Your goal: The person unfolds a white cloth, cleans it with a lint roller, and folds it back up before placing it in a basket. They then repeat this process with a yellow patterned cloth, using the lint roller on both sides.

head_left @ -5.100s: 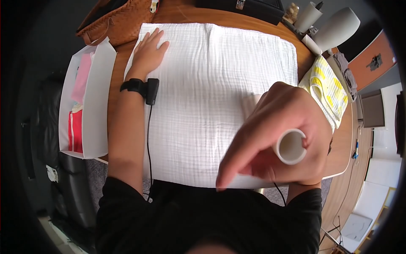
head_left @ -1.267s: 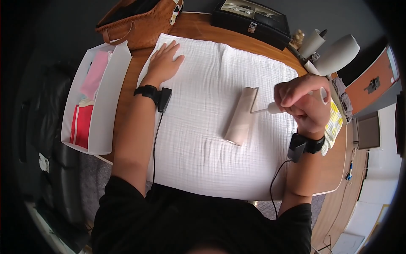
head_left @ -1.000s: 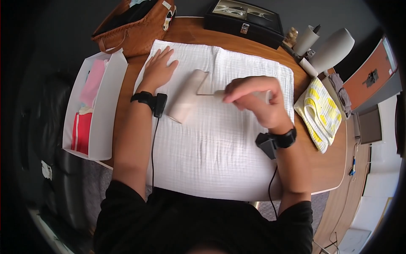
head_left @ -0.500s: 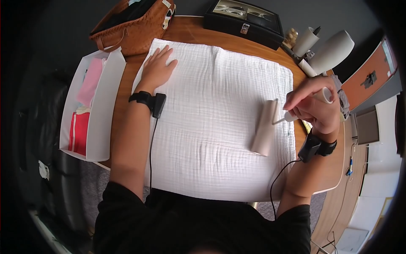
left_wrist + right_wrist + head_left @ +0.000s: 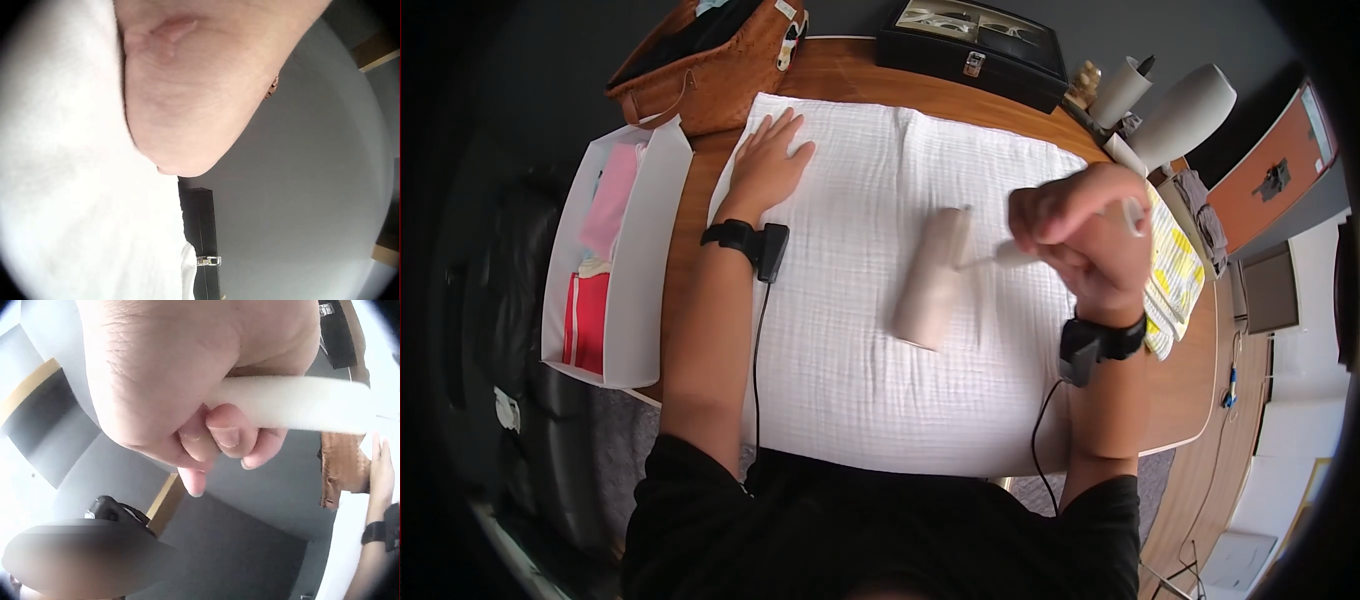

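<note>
My right hand (image 5: pixel 1090 230) grips the white handle (image 5: pixel 300 403) of a lint roller, fingers curled round it in the right wrist view. The blurred beige roll (image 5: pixel 928 285) lies over the middle of a white crinkled cloth (image 5: pixel 840 390), slanting, left of that hand. At the cloth's upper left, my left hand (image 5: pixel 770 165) rests flat with fingers spread. In the left wrist view, the side of this hand (image 5: pixel 194 94) is against the white fabric; its fingers are mostly hidden there.
Left of the cloth stands a white box (image 5: pixel 635 290) with folded pink and red fabric. A brown woven bag (image 5: pixel 720 85) and a black glasses case (image 5: pixel 970 62) are behind. Folded yellow-and-white cloth (image 5: pixel 1175 265) lies right, near a pale vase (image 5: pixel 1185 115).
The right hand, close to the head camera 5.1 s ago, is lower now. The lint roller swept left, then right by 0.5 s ago, and is back mid-cloth. The left hand stays put.
</note>
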Tool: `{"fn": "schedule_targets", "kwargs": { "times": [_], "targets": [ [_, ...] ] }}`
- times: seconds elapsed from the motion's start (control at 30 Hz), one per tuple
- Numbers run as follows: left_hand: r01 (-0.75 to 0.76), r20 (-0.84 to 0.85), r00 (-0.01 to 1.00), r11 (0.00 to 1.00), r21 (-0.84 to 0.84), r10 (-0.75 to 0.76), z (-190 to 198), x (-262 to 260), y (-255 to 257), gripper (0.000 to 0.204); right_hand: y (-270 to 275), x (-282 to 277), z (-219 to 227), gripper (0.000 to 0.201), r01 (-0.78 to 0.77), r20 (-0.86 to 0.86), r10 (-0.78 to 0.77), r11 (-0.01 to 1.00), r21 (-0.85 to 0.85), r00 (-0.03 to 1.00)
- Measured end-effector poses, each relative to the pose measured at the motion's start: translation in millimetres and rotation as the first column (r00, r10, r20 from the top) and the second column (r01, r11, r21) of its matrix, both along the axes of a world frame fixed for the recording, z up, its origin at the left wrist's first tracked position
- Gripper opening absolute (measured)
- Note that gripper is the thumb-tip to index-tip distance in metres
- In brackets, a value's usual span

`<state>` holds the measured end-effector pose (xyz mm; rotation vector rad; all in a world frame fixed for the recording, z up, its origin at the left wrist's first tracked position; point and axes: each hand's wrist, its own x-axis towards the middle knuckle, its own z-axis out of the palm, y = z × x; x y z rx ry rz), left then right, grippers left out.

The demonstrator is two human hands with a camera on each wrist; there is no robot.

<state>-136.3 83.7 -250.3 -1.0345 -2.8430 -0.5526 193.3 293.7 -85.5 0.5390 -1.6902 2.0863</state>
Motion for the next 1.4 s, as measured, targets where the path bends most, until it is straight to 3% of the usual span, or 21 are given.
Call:
{"fn": "schedule_targets", "kwargs": {
  "times": [0.27,0.43,0.6,0.63,0.77,0.87,1.0,1.07,1.13,1.23,1.4],
  "targets": [
    [0.037,0.011,0.999,0.999,0.025,-0.037,-2,-4,-2,0.062,-9,-21,-26,0.017,0.044,0.043,-0.05,0.99,0.132,0.998],
    [0.036,0.006,0.999,0.999,0.032,-0.037,-3,-3,-3,0.061,14,4,12,0.022,-0.017,0.144,-0.015,0.976,0.216,0.989],
    [0.017,0.023,1.0,1.0,0.02,-0.017,1,-1,-1,0.061,32,41,46,0.022,0.076,0.321,-0.181,0.946,0.315,0.93],
    [0.008,0.026,1.0,1.0,0.015,-0.009,3,2,-1,0.061,41,47,52,0.019,0.039,0.463,-0.238,0.916,0.399,0.854],
    [0.006,0.023,1.0,1.0,0.006,-0.006,3,2,-1,0.062,23,25,50,0.019,0.0,0.392,-0.512,0.608,0.794,0.765],
    [0.014,0.014,1.0,1.0,0.013,-0.014,2,0,-1,0.062,19,18,45,0.021,0.029,0.486,-0.566,0.67,0.742,0.666],
    [0.029,-0.005,1.0,0.999,0.029,-0.029,-2,-2,-4,0.061,16,33,53,0.018,0.161,0.347,-0.461,0.759,0.631,0.817],
    [0.033,-0.028,0.999,0.999,0.029,-0.032,-4,-3,-3,0.061,21,32,38,0.017,0.158,0.186,-0.258,0.889,0.429,0.948],
    [0.026,-0.017,1.0,0.999,0.033,-0.025,-4,-2,-2,0.061,17,23,25,0.017,0.077,0.017,-0.081,0.983,0.165,0.997],
    [0.029,-0.01,1.0,0.999,0.04,-0.029,-4,-4,-2,0.062,5,0,-5,0.016,0.132,0.042,-0.134,0.99,0.057,0.99],
    [0.053,-0.01,0.999,0.997,0.063,-0.053,-8,-9,-2,0.062,-18,-22,-29,0.023,0.082,0.096,-0.109,0.964,0.251,0.989]
  ]
}}
